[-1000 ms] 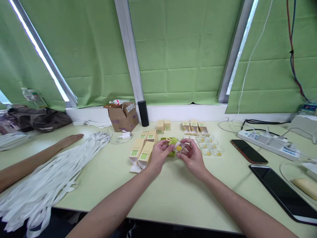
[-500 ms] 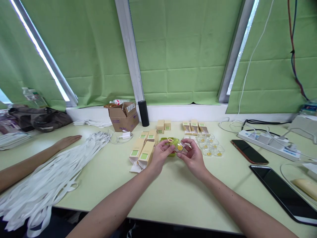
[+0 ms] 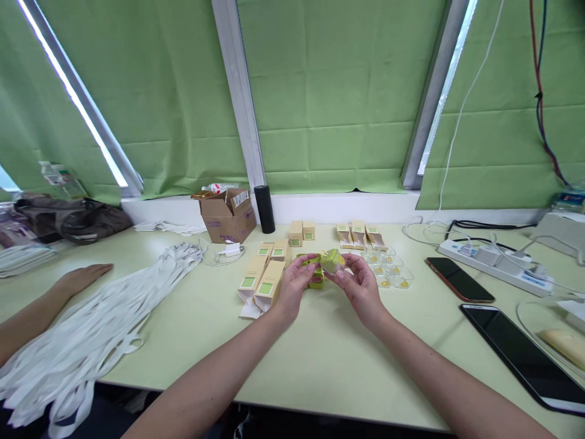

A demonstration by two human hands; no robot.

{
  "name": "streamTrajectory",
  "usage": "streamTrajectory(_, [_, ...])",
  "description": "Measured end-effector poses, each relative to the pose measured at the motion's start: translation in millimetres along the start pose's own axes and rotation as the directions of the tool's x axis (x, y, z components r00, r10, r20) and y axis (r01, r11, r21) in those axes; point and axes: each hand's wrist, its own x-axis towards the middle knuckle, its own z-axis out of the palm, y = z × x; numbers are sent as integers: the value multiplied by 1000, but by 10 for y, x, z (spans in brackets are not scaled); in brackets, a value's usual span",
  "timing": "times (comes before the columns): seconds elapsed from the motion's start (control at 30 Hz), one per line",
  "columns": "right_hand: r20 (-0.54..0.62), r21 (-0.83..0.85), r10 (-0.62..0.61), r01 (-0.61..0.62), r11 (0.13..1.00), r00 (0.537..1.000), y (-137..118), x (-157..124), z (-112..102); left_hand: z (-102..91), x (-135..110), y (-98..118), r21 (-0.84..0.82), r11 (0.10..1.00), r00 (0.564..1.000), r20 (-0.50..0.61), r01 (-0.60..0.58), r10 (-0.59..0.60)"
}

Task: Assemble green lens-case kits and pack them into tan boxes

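Between my hands, above the table, is a small rounded green piece [image 3: 331, 258] with a clear, yellow-marked cup against its right side. My right hand [image 3: 362, 285] pinches the clear cup from the right. My left hand [image 3: 295, 284] is closed at the piece's left edge, thumb and fingers pressed to it; its fingertips are partly hidden. Behind my left hand, several green pieces [image 3: 316, 280] stand on the table, partly covered. To the right sit several clear cups with yellow centres [image 3: 385, 269]. Left of my hands lie several cream cartons with green labels [image 3: 270, 280].
More cream cartons [image 3: 359, 235] stand toward the back. A cardboard box [image 3: 227, 221] and a black cylinder [image 3: 264, 209] are near the window. White straps [image 3: 109, 323] and another person's hand [image 3: 86, 277] are at left; phones [image 3: 459, 279] and a power strip [image 3: 498, 262] at right.
The green piece has come up and right, against the clear cup in my right hand. The other person's hand at left has drawn back leftward.
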Motion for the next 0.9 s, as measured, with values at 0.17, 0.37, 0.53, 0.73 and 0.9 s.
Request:
streamTrajectory(0.17, [68,117,139,-146,982,988,-27,21,-3,-8,-8,-12,26,1000,1000,-3,-11,11])
streamTrajectory(0.37, [141,157,245,-266,951,959,-26,61,-57,13,-32,17,36,999,1000,-2,5,-5])
streamTrajectory(0.53, [154,179,290,-316,932,945,-13,75,-102,11,-17,6,59,998,1000,-23,1,0])
streamTrajectory(0.73, [115,212,331,-349,913,937,17,86,-135,10,10,-14,120,992,995,-95,-25,37])
streamTrajectory(0.9, [110,129,275,-288,949,955,-29,94,-125,22,-1,15,181,981,992,-92,-63,81])
